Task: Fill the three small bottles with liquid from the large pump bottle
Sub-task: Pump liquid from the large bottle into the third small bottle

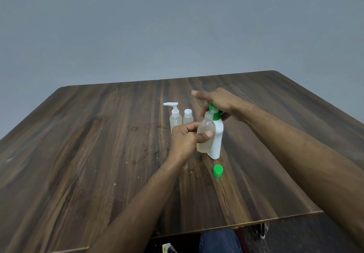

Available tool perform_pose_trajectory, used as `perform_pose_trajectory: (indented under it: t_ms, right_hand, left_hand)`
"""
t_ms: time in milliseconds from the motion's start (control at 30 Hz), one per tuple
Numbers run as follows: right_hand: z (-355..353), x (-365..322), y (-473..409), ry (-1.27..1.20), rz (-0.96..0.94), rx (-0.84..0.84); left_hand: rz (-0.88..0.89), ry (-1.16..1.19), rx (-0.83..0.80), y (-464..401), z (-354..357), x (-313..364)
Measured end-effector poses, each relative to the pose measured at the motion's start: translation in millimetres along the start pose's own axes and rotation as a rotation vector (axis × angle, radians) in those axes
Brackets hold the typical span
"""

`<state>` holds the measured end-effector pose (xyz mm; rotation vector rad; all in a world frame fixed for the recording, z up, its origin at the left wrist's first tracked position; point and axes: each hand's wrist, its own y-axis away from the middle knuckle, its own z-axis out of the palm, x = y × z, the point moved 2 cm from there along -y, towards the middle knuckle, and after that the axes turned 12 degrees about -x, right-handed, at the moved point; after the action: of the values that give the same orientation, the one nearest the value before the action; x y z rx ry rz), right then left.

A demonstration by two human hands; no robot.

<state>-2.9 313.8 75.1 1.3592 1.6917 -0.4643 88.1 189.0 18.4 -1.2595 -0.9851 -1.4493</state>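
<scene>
Large pump bottle (216, 140): white body, green pump, upright on the tabletop (98, 134). Right hand (218, 101) lay over the pump head, fingers fairly straight, apparently pressing.

Open small bottle (205, 134): clear, gripped by the left hand (185, 140), mouth held at the spout; pale liquid filled roughly its lowest part.

Small pump-top bottle (175, 117) and small capped bottle (188, 116): standing just behind, closed; fill levels hard to read.

Green cap (218, 171): loose, near the large bottle.

Step in hand: filling this bottle. Next: more pump strokes, mouth kept under the spout, then recapping.
</scene>
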Motion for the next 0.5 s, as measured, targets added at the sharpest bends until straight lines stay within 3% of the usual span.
perform_pose_trajectory:
  t_ms: [300, 500]
  right_hand:
    - [2, 6, -4, 0.077, -0.024, 0.059]
    - [1, -2, 9, -0.02, -0.01, -0.007]
  left_hand:
    - [-0.001, -0.011, 0.011, -2, 0, -2]
    - [-0.003, -0.015, 0.018, -2, -2, -4]
